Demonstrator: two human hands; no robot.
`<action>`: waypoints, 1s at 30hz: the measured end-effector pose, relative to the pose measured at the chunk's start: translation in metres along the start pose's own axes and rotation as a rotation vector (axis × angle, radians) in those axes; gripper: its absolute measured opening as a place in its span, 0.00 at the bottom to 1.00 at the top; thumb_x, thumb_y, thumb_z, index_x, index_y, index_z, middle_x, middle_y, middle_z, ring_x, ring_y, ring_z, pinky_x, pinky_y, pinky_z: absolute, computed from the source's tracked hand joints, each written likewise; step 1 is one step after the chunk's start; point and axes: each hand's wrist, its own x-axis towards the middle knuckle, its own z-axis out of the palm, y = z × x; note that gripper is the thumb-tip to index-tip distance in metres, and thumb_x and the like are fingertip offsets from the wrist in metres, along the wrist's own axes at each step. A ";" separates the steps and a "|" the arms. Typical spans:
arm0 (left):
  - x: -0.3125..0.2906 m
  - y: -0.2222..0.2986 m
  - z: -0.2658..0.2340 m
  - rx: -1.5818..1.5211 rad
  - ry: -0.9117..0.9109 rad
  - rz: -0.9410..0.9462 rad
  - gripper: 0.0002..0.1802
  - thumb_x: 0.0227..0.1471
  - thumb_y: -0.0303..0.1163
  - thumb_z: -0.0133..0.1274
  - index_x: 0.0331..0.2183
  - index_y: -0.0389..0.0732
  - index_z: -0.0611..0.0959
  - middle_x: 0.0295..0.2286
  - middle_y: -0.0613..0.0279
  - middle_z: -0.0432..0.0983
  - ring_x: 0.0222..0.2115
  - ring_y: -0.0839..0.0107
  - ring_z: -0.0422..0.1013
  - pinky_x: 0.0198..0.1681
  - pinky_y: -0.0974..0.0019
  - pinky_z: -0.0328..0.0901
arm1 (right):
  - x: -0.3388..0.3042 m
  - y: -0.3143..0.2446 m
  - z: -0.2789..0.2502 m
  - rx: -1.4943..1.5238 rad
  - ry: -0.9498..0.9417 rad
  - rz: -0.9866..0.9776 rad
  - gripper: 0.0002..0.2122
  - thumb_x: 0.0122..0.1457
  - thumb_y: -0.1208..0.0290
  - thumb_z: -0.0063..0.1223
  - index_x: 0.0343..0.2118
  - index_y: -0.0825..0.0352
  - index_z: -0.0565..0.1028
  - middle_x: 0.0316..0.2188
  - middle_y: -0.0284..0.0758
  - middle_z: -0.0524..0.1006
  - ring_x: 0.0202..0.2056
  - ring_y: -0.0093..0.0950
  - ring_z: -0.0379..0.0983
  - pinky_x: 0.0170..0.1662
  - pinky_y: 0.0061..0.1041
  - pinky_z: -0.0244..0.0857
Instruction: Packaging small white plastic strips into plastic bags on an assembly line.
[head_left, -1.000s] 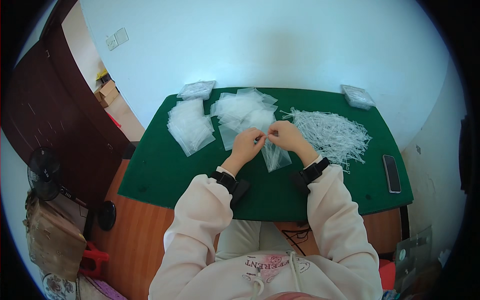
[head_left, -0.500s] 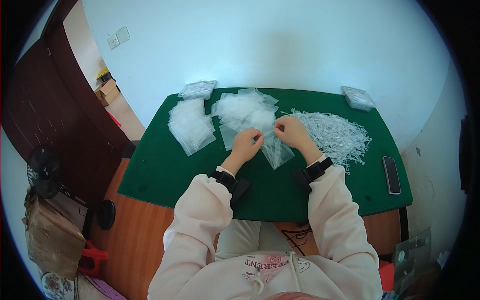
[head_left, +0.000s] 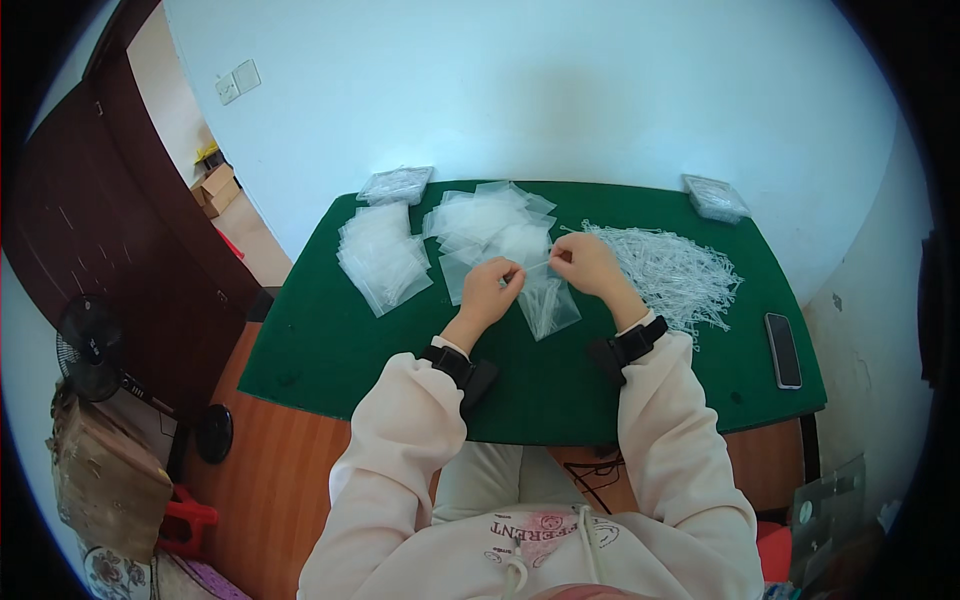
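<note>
- Clear bag, slim pieces inside: I see it spanning the gap between both hands and hanging toward me over the green table; I can't tell whether it touches the cloth.
- Left hand: fingertips pinched together on the bag's upper left edge.
- Right hand: thumb and finger nipping the upper right end, near my heap of clear pieces.
</note>
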 end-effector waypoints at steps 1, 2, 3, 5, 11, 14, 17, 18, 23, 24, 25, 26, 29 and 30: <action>0.000 -0.001 -0.001 0.001 0.001 0.000 0.06 0.42 0.30 0.54 0.23 0.37 0.78 0.21 0.57 0.72 0.22 0.63 0.69 0.25 0.67 0.63 | 0.001 0.001 -0.003 0.002 0.005 0.027 0.06 0.43 0.69 0.51 0.20 0.65 0.74 0.19 0.37 0.73 0.24 0.35 0.70 0.28 0.30 0.64; 0.000 -0.002 -0.002 -0.014 0.009 -0.005 0.06 0.42 0.30 0.53 0.22 0.37 0.78 0.21 0.58 0.72 0.21 0.63 0.69 0.25 0.66 0.63 | 0.001 0.002 -0.005 0.004 0.010 0.054 0.06 0.43 0.69 0.52 0.21 0.66 0.73 0.19 0.37 0.73 0.24 0.34 0.70 0.27 0.29 0.63; 0.000 -0.003 -0.001 -0.031 0.019 -0.008 0.06 0.42 0.30 0.53 0.22 0.38 0.78 0.21 0.58 0.72 0.20 0.63 0.69 0.24 0.65 0.63 | 0.001 0.004 -0.005 0.003 0.011 0.053 0.06 0.43 0.69 0.52 0.21 0.66 0.73 0.19 0.37 0.73 0.24 0.34 0.70 0.27 0.29 0.63; 0.000 -0.005 0.000 -0.048 0.029 -0.011 0.06 0.42 0.31 0.52 0.22 0.38 0.78 0.21 0.59 0.73 0.20 0.62 0.69 0.24 0.64 0.63 | 0.002 0.007 -0.002 -0.031 -0.012 0.016 0.06 0.43 0.69 0.51 0.21 0.65 0.74 0.20 0.37 0.73 0.24 0.35 0.70 0.28 0.29 0.64; -0.003 0.001 0.005 -0.047 -0.076 0.086 0.06 0.43 0.28 0.54 0.23 0.36 0.78 0.21 0.58 0.72 0.21 0.67 0.69 0.25 0.69 0.63 | -0.005 -0.001 0.012 -0.100 -0.011 -0.173 0.05 0.42 0.68 0.50 0.20 0.63 0.73 0.20 0.37 0.73 0.26 0.38 0.71 0.30 0.34 0.65; -0.003 0.002 0.005 -0.044 -0.107 0.104 0.06 0.43 0.28 0.54 0.23 0.36 0.78 0.21 0.58 0.72 0.20 0.68 0.69 0.25 0.70 0.63 | -0.005 -0.006 0.020 -0.158 -0.097 -0.205 0.05 0.43 0.68 0.50 0.20 0.63 0.73 0.21 0.37 0.74 0.27 0.38 0.71 0.31 0.34 0.65; -0.002 0.002 0.005 -0.101 -0.100 0.036 0.06 0.42 0.28 0.54 0.23 0.36 0.78 0.21 0.58 0.72 0.20 0.68 0.69 0.25 0.70 0.63 | -0.005 -0.003 0.014 -0.110 -0.122 -0.153 0.05 0.44 0.68 0.50 0.21 0.63 0.73 0.22 0.37 0.74 0.27 0.38 0.71 0.30 0.33 0.65; -0.001 0.002 0.006 -0.094 -0.086 0.017 0.06 0.42 0.29 0.54 0.23 0.36 0.78 0.20 0.58 0.72 0.20 0.68 0.69 0.25 0.70 0.63 | -0.004 -0.002 0.010 -0.088 -0.135 -0.128 0.05 0.44 0.68 0.50 0.21 0.63 0.74 0.22 0.38 0.74 0.27 0.38 0.71 0.30 0.32 0.65; -0.002 -0.008 0.003 -0.110 -0.006 -0.077 0.07 0.44 0.29 0.53 0.24 0.34 0.78 0.19 0.60 0.72 0.19 0.73 0.67 0.24 0.72 0.62 | 0.003 0.011 -0.007 0.005 -0.137 0.014 0.06 0.46 0.68 0.50 0.22 0.64 0.73 0.22 0.38 0.74 0.24 0.37 0.70 0.29 0.30 0.65; -0.001 -0.009 0.005 -0.135 0.015 -0.098 0.07 0.44 0.29 0.53 0.24 0.34 0.77 0.19 0.61 0.72 0.19 0.75 0.67 0.24 0.73 0.62 | 0.004 0.020 -0.004 0.085 -0.108 0.036 0.06 0.48 0.68 0.50 0.23 0.65 0.72 0.21 0.36 0.73 0.23 0.32 0.69 0.28 0.27 0.64; 0.000 -0.010 0.006 -0.137 0.019 -0.096 0.07 0.44 0.29 0.53 0.24 0.34 0.77 0.19 0.61 0.72 0.19 0.75 0.67 0.24 0.73 0.62 | 0.005 0.025 -0.001 0.167 -0.079 0.056 0.07 0.50 0.68 0.49 0.24 0.66 0.72 0.21 0.35 0.73 0.22 0.27 0.69 0.27 0.24 0.63; 0.000 -0.012 0.006 -0.225 -0.004 -0.131 0.07 0.45 0.29 0.52 0.23 0.34 0.77 0.19 0.63 0.71 0.19 0.77 0.67 0.24 0.74 0.61 | 0.007 0.030 0.002 0.250 -0.049 0.076 0.07 0.52 0.68 0.49 0.25 0.68 0.71 0.20 0.33 0.73 0.21 0.22 0.68 0.25 0.21 0.62; -0.001 -0.013 0.005 -0.398 -0.049 -0.204 0.07 0.45 0.29 0.52 0.23 0.33 0.77 0.18 0.66 0.71 0.20 0.80 0.66 0.24 0.75 0.61 | 0.010 0.028 0.008 0.623 -0.030 0.162 0.07 0.54 0.68 0.47 0.26 0.68 0.71 0.20 0.31 0.72 0.21 0.19 0.67 0.25 0.19 0.62; -0.001 -0.013 0.004 -0.457 -0.045 -0.218 0.07 0.45 0.28 0.52 0.23 0.34 0.77 0.18 0.67 0.70 0.20 0.80 0.65 0.24 0.76 0.61 | 0.010 0.024 0.009 0.812 -0.020 0.206 0.07 0.55 0.68 0.47 0.27 0.68 0.71 0.21 0.30 0.72 0.22 0.18 0.67 0.25 0.17 0.62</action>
